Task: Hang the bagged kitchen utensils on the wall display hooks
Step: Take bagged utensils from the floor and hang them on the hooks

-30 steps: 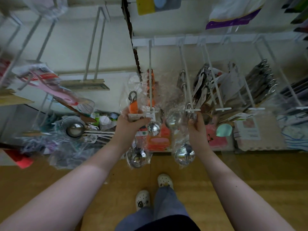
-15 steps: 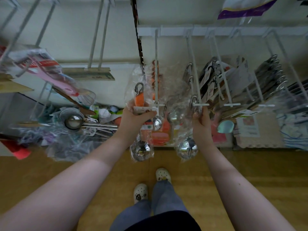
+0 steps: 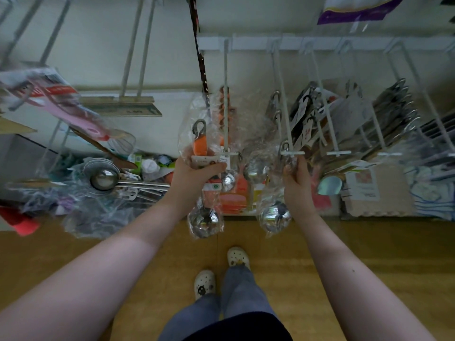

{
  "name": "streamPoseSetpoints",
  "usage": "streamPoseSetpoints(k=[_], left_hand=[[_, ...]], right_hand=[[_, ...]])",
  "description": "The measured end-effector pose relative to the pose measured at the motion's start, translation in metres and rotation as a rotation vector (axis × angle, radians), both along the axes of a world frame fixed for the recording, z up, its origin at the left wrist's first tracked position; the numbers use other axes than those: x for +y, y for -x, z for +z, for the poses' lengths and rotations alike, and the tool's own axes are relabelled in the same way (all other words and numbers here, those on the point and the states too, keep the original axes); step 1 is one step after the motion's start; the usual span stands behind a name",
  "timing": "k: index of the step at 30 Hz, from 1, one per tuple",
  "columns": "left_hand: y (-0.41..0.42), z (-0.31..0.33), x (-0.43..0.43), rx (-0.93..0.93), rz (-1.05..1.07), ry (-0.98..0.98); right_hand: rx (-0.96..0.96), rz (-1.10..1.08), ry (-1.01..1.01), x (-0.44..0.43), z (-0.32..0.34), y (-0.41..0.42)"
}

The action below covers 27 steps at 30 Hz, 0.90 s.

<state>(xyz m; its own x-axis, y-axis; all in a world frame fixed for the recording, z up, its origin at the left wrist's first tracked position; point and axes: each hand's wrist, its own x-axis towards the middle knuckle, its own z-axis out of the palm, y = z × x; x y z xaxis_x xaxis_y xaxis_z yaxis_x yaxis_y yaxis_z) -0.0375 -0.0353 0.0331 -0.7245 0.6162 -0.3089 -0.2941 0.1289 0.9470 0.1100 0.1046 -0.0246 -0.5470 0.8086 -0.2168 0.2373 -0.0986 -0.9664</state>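
Everything is placed from the white rail (image 3: 320, 44) on the wall. Below the rail's left end, the left hand (image 3: 197, 173) is seen. Its grip is curled round an orange-handled ladle (image 3: 200, 148) in a clear bag. This ladle is held upright, so its long way runs up and down: the metal ring is on top and the shiny bowl hangs under the hand. The first hook (image 3: 225, 94) sticks out from the rail just right of that ring, and its tip is beside the thumb.

Further right under the rail, the top of a second bagged ladle (image 3: 274, 216) is pinched by the right hand (image 3: 296, 178), with the bowl down. Its ring is at the tip of the second hook (image 3: 283, 94). So the right hand is judged to be nearer its hook, and the ring would need to be slid over the tip, toward the rail.

Whether the ring is already over the tip cannot be told. Any hanging hole in the bags is lost in the shiny plastic. More bagged things are hung further back on both hooks, but they are blurred. Most of the right fingers are hidden behind the hand.
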Motion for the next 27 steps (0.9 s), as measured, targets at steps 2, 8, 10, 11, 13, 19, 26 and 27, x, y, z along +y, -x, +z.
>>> streamPoseSetpoints(k=[2, 8, 10, 11, 13, 19, 26, 27], left_hand=[[0.000, 0.000, 0.000, 0.007, 0.005, 0.006], [-0.002, -0.001, 0.001, 0.047, -0.005, 0.009], [-0.003, -0.003, 0.001, 0.047, -0.007, 0.013], [-0.003, -0.004, 0.001, 0.049, -0.012, 0.017], [-0.006, -0.005, 0.000, 0.065, -0.032, 0.035], [-0.018, -0.008, 0.001, 0.169, -0.022, 0.072], [-0.037, -0.009, -0.002, 0.241, 0.052, -0.001], [-0.040, -0.009, -0.002, 0.248, 0.012, 0.015]], right_hand=[[0.001, 0.027, 0.006, 0.001, -0.001, 0.001], [0.019, 0.038, 0.024, 0.004, -0.006, -0.001], [0.015, 0.045, 0.000, 0.006, -0.005, 0.000], [0.014, 0.050, -0.011, 0.006, -0.005, 0.000], [0.004, 0.052, -0.028, 0.006, -0.007, 0.001], [0.003, -0.006, 0.004, 0.006, -0.014, 0.002], [-0.016, -0.042, 0.067, 0.013, -0.025, 0.007], [-0.018, -0.046, 0.065, 0.014, -0.025, 0.010]])
